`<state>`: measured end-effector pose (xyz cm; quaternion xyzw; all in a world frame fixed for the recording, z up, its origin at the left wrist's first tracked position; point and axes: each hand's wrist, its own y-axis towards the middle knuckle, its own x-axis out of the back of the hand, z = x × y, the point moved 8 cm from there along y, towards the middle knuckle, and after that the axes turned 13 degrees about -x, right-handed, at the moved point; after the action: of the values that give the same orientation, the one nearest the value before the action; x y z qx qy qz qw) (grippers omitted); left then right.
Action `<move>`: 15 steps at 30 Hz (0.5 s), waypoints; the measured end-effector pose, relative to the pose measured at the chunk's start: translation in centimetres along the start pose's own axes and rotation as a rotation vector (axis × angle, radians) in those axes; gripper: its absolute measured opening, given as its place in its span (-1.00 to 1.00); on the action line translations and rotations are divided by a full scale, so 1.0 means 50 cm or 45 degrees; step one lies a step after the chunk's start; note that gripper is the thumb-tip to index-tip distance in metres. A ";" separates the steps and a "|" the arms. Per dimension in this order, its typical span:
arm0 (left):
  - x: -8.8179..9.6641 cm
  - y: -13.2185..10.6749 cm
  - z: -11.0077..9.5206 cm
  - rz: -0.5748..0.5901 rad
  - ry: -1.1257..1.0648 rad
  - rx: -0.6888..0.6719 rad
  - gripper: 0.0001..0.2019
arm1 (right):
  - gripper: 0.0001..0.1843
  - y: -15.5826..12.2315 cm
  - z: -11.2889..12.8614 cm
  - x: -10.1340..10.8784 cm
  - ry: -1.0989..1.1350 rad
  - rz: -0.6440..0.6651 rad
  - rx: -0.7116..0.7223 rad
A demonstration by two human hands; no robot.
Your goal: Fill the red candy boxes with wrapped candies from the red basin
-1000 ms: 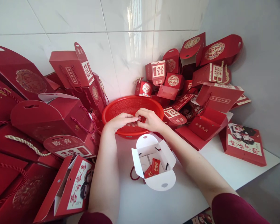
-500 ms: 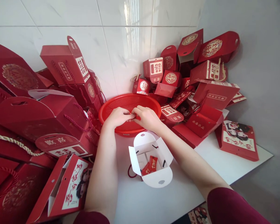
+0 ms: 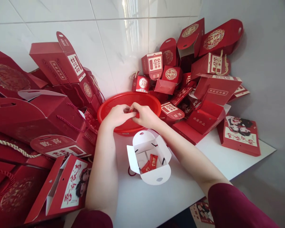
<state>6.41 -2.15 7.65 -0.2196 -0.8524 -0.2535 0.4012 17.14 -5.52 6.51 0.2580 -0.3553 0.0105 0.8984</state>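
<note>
My left hand and my right hand meet over a red plastic basket with a mesh wall. The fingers of both hands are bent and pressed together at the tips. A bit of red shows between them, too small and too covered to name. Below the hands, an opened gift box with a white inside stands on the table, its flaps spread out. Red packets with gold lettering lie in it.
Red gift boxes with rope handles are piled high on the left. More red boxes are heaped on the right, against the wall. The white table ends at a slanting edge at the lower right.
The view has shifted a little, so most things sit further left and higher. Both hands stay together over the basket, with their fingers slightly rearranged.
</note>
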 end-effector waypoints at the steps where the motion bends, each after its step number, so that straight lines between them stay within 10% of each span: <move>1: -0.001 0.000 -0.006 0.026 -0.007 -0.036 -0.70 | -0.75 -0.002 0.008 0.003 0.004 0.017 0.015; 7: 0.024 -0.026 -0.076 0.066 -0.072 -0.115 -0.69 | -0.82 -0.030 0.070 0.063 -0.104 0.148 0.039; 15: -0.035 -0.087 -0.184 0.626 -0.455 -0.147 -0.71 | -0.93 -0.135 0.139 0.091 -0.044 0.912 0.024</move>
<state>10.15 -11.42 10.20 -0.4827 -0.8149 -0.1541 0.2813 17.50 -15.38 10.64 0.1257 -0.4381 0.3237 0.8292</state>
